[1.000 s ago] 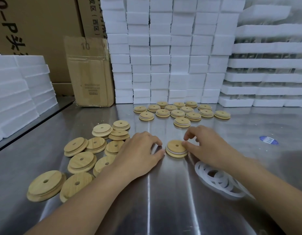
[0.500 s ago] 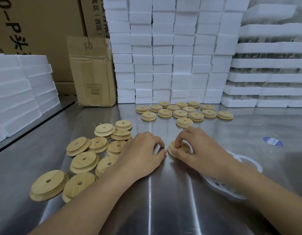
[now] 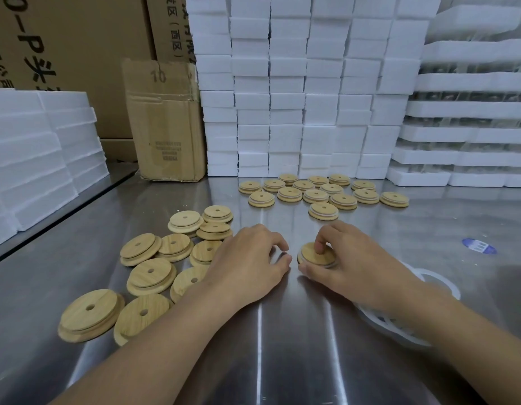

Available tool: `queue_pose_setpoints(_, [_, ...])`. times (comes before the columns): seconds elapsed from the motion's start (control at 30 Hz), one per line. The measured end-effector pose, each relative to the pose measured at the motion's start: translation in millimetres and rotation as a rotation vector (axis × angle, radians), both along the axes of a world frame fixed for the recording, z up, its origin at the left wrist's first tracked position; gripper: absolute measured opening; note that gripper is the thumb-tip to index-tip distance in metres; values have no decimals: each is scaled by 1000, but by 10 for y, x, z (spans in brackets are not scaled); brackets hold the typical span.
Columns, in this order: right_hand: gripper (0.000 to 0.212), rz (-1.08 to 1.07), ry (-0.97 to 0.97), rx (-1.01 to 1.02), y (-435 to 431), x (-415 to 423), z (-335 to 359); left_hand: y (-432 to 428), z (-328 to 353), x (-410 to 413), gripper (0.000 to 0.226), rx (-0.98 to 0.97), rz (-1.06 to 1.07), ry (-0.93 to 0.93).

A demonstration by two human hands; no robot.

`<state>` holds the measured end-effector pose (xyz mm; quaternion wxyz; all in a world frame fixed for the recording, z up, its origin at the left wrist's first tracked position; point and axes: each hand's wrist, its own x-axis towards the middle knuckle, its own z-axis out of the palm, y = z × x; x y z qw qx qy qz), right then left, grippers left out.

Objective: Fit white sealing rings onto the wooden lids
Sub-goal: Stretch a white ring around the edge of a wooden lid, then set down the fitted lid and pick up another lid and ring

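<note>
My right hand (image 3: 353, 267) grips a round wooden lid (image 3: 313, 254) with a white ring on its edge, thumb below and fingers on top, low over the steel table (image 3: 282, 346). My left hand (image 3: 247, 267) rests beside it with curled fingers, holding nothing I can see. Several bare wooden lids (image 3: 149, 274) lie at the left. Farther back sit several lids with white rings fitted (image 3: 323, 195). A pile of loose white sealing rings (image 3: 434, 282) lies under my right forearm, partly hidden.
Stacks of white foam blocks (image 3: 297, 97) wall the back and right; more foam (image 3: 34, 159) is at the left. A cardboard box (image 3: 165, 121) stands at the back left. A blue oval sticker (image 3: 478, 246) is on the table to the right.
My right hand has closed over the lid at the centre and lifted its near edge slightly. The left hand has stayed beside it, almost unmoved.
</note>
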<state>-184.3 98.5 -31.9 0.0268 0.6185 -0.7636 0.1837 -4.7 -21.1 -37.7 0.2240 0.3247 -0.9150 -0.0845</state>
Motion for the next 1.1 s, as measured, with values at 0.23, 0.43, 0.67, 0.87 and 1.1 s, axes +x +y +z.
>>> queue_pose_setpoints(0.23, [107,-164,113,124,37,22,39,-14,50,18,27,-16,34,35])
queue_pose_setpoints(0.43, [114,-193,106,85,38,-7,57,-105,129,96,25,-60,132,81])
queue_pose_setpoints(0.67, [76,-213,100,158,34,-152,92,-403,239,312,42,-124,386,34])
queue_pose_setpoints(0.87, [36,-301,-64,221,96,-379,287,-656,138,462,50,97,574,-201])
queue_pose_setpoints(1.1, [26,-158,-240,319,232,-618,453,-725,114,511,30,41,542,15])
